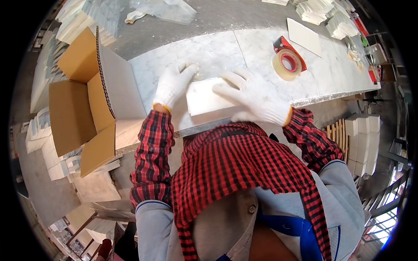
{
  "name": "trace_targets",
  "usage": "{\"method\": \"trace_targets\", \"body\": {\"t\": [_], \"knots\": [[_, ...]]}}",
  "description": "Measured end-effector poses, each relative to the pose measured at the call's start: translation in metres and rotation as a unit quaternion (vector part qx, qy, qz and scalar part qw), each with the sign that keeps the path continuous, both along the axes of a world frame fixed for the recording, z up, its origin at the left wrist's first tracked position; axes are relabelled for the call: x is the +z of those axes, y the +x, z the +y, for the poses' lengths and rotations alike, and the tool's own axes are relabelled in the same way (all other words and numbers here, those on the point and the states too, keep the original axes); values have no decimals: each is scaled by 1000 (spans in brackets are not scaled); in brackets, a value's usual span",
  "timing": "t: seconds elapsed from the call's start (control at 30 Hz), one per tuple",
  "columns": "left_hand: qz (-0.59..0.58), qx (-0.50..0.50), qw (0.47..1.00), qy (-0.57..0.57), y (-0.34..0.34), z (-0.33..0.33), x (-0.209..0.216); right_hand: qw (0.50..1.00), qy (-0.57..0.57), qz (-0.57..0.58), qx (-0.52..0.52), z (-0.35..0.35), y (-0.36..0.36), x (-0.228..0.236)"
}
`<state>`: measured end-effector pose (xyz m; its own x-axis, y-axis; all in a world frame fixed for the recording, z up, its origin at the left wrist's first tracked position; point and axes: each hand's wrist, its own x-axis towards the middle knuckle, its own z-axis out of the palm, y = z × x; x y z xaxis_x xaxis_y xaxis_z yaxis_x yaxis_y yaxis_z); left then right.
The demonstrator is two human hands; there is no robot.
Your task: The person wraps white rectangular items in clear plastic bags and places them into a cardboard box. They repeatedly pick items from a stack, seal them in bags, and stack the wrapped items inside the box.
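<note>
Both of my hands wear white knitted gloves. In front of me a white, flat rectangular stack or slab (208, 99) lies by the table's near edge; its exact kind is unclear. My right hand (257, 96) rests across its right end, fingers spread over the top and the thumb low by the near edge, holding it. My left hand (173, 85) is just beyond its left end, with thumb and fingertips slightly apart. Thin clear plastic film (213, 63) seems to lie beyond the slab, close to the left fingertips; whether they touch it is hard to see.
An open brown-lined carton (124, 78) stands at the left. A red tape dispenser with a clear roll (287, 64) and a white sheet (303, 37) lie to the right on the marble-like tabletop (152, 56). Stacked white pieces (89, 19) fill the far left.
</note>
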<state>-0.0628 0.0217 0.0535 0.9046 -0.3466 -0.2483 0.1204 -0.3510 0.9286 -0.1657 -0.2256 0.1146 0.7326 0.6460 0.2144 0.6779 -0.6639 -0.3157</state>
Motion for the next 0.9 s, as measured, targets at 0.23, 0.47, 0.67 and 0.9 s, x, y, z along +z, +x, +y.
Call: {"method": "trace_targets", "body": {"t": [0.23, 0.47, 0.67, 0.9], "knots": [[90, -52, 990, -99, 26, 11, -52, 963, 104, 242, -52, -13, 20, -4], [1, -46, 997, -68, 14, 10, -40, 852, 265, 445, -75, -28, 45, 21], [81, 3, 996, -48, 5, 5, -20, 864, 274, 415, -78, -31, 58, 22], [5, 140, 968, -207, -19, 6, 8, 935, 179, 279, -123, -19, 58, 23]]}}
